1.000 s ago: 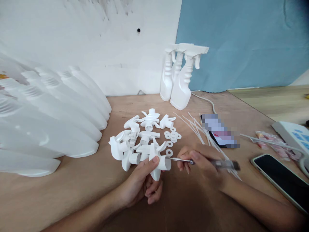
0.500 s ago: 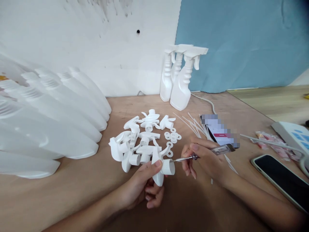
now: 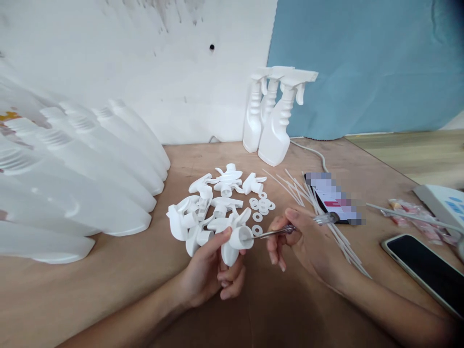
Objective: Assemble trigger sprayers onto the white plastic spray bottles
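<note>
My left hand [image 3: 213, 270] is closed around a white trigger spray head [image 3: 229, 252], its round collar turned toward the right. Between the thumb and fingers of my right hand [image 3: 293, 237] is a screwdriver [image 3: 289, 229] with a clear handle. Its thin metal shaft points left, and the tip is at the mouth of the collar; how deep it reaches I cannot tell. Just behind my left hand lies a pile of several more white spray heads [image 3: 227, 203]. White ring washers [image 3: 257, 217] are scattered beside the pile.
Several white bottles without heads [image 3: 119, 193] stand at the left. Assembled spray bottles [image 3: 274, 137] are against the wall. Thin white tubes [image 3: 340, 239] lie near a lit phone [image 3: 335, 203]. At the right are a dark phone [image 3: 422, 268], small packets [image 3: 416, 217] and a white device [image 3: 444, 203].
The spray head in my left hand has turned so its collar opening faces me more. The screwdriver tip has moved from beside the collar to its opening.
</note>
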Demonstrator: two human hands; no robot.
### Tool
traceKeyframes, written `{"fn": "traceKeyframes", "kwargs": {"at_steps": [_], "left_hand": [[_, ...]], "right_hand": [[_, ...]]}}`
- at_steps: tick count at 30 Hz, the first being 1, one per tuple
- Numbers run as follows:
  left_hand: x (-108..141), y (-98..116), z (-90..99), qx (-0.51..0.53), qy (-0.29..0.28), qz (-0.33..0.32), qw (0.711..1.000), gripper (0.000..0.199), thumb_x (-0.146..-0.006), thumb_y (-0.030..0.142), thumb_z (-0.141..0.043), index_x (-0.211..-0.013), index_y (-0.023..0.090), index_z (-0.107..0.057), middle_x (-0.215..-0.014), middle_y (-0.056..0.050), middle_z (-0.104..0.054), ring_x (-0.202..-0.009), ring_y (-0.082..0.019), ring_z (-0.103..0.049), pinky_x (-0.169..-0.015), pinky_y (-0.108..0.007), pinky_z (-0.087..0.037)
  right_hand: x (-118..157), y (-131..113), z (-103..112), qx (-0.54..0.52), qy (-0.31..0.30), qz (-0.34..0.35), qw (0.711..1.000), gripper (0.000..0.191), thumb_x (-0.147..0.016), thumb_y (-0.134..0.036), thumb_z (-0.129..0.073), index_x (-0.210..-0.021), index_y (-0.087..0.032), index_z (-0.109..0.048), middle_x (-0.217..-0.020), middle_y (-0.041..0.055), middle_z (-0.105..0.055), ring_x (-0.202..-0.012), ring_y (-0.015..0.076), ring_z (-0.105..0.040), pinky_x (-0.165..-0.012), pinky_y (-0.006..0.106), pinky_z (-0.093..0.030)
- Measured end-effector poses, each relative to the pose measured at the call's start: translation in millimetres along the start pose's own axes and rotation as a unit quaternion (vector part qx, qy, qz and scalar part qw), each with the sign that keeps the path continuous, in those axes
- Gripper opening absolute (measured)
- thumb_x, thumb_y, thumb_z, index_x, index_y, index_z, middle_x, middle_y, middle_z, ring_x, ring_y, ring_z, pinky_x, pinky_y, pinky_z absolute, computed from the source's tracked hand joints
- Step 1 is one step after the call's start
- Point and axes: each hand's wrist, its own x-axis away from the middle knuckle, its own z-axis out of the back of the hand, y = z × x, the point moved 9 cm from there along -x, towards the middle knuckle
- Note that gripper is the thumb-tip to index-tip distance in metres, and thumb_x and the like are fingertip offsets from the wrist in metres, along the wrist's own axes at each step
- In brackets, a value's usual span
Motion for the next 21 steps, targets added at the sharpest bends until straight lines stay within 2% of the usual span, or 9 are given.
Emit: {"fn": "traceKeyframes", "kwargs": {"at_steps": [3,5,9,11,12,14,18,21], "left_hand": [[0,2,-3.5,0.050,-0.034,-0.008,0.998,0.051,-0.102,0.052,-0.024,-0.091,0.018,-0.062,-0.042,0.008,-0.030,-0.032,-0.009,-0.033,-0.040,-0.022,-0.026],[-1,1,-2.4,0.055,-0.032,-0.006,0.998,0.052,-0.102,0.052,-0.024,-0.092,0.019,-0.062,-0.043,0.008,-0.031,-0.031,-0.009,-0.033,-0.039,-0.022,-0.025],[-2,-3,2.2,0.039,-0.010,0.009,0.999,0.050,-0.102,0.053,-0.026,-0.093,0.019,-0.061,-0.043,0.008,-0.033,-0.031,-0.009,-0.035,-0.038,-0.021,-0.026],[-3,-5,3.4,0.032,-0.001,0.018,0.999,0.049,-0.102,0.054,-0.027,-0.094,0.019,-0.060,-0.042,0.008,-0.033,-0.031,-0.009,-0.036,-0.038,-0.020,-0.026],[-3,-6,4.3,0.028,0.005,0.021,0.999,0.049,-0.102,0.053,-0.027,-0.093,0.018,-0.060,-0.042,0.008,-0.033,-0.031,-0.009,-0.036,-0.038,-0.020,-0.026],[-3,-8,5.6,0.015,0.017,0.027,0.999,0.049,-0.102,0.052,-0.026,-0.091,0.018,-0.059,-0.042,0.008,-0.032,-0.031,-0.009,-0.036,-0.038,-0.019,-0.026],[-2,-11,5.6,-0.018,0.026,0.033,0.999,0.048,-0.101,0.053,-0.028,-0.087,0.018,-0.057,-0.043,0.008,-0.033,-0.033,-0.009,-0.037,-0.039,-0.019,-0.029],[-1,-10,5.1,-0.030,0.033,0.032,0.998,0.048,-0.101,0.052,-0.027,-0.085,0.018,-0.056,-0.042,0.009,-0.030,-0.033,-0.008,-0.036,-0.040,-0.019,-0.027]], "right_hand": [[3,-10,-2,0.034,-0.029,0.055,0.998,0.031,-0.097,-0.043,-0.052,-0.081,-0.019,-0.065,-0.067,0.0039,-0.071,-0.053,0.0189,-0.068,-0.045,0.031,-0.056],[9,-21,0,0.119,-0.017,0.123,0.985,0.029,-0.099,-0.042,-0.051,-0.086,-0.023,-0.067,-0.072,0.0042,-0.071,-0.060,0.0198,-0.069,-0.053,0.034,-0.058],[25,-40,-11,0.315,-0.005,0.279,0.907,0.022,-0.100,-0.034,-0.050,-0.090,-0.026,-0.067,-0.079,0.0042,-0.071,-0.068,0.0189,-0.068,-0.063,0.034,-0.057],[30,-42,-16,0.353,0.003,0.326,0.877,0.023,-0.101,-0.032,-0.047,-0.086,-0.025,-0.065,-0.077,0.0035,-0.071,-0.066,0.0175,-0.067,-0.060,0.032,-0.056],[30,-42,-16,0.361,0.016,0.331,0.872,0.026,-0.101,-0.033,-0.047,-0.083,-0.025,-0.064,-0.074,0.0032,-0.071,-0.063,0.0171,-0.066,-0.057,0.031,-0.055],[25,-37,-9,0.355,0.040,0.294,0.887,0.032,-0.100,-0.039,-0.047,-0.077,-0.024,-0.064,-0.068,0.0031,-0.069,-0.057,0.0170,-0.065,-0.053,0.031,-0.054],[15,-23,6,0.281,0.040,0.170,0.944,0.036,-0.098,-0.044,-0.052,-0.075,-0.022,-0.068,-0.066,0.0040,-0.070,-0.058,0.0186,-0.067,-0.055,0.032,-0.057],[15,-25,8,0.235,0.027,0.149,0.960,0.033,-0.097,-0.041,-0.056,-0.075,-0.020,-0.070,-0.068,0.0041,-0.071,-0.059,0.0187,-0.068,-0.056,0.032,-0.058]]}}
